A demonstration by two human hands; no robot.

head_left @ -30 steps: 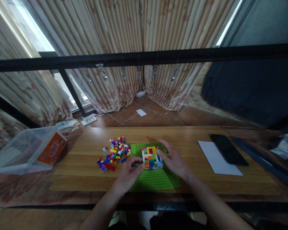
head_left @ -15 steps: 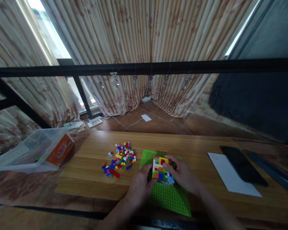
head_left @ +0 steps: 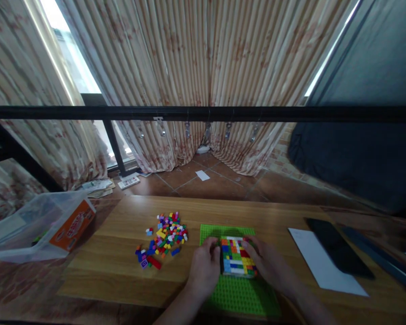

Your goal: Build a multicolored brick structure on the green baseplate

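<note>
A squarish block of multicoloured toy bricks point(head_left: 236, 259) lies on or just above the green baseplate point(head_left: 237, 300); I cannot tell which. My left hand point(head_left: 205, 264) is closed at the block's left side, its fingers curled and the thumb against the edge. Along the right side, my right hand point(head_left: 265, 259) grips the block, with thumb and fingers near its upper right corner. The undersides of the fingers are hidden. To the left on the wooden board, loose small bricks point(head_left: 169, 234) of many colours lie in a spread heap.
A clear plastic box point(head_left: 30, 221) with an orange label stands at the far left. On the right lie a white sheet point(head_left: 325, 266) and a dark flat panel point(head_left: 340, 248). A black metal rail point(head_left: 196, 113) crosses beyond the wooden board point(head_left: 104, 271), before the curtains.
The brick block has turned about a quarter turn clockwise between my hands, its white edge going from left to far side. The whole view has shifted, with the table lower in the picture.
</note>
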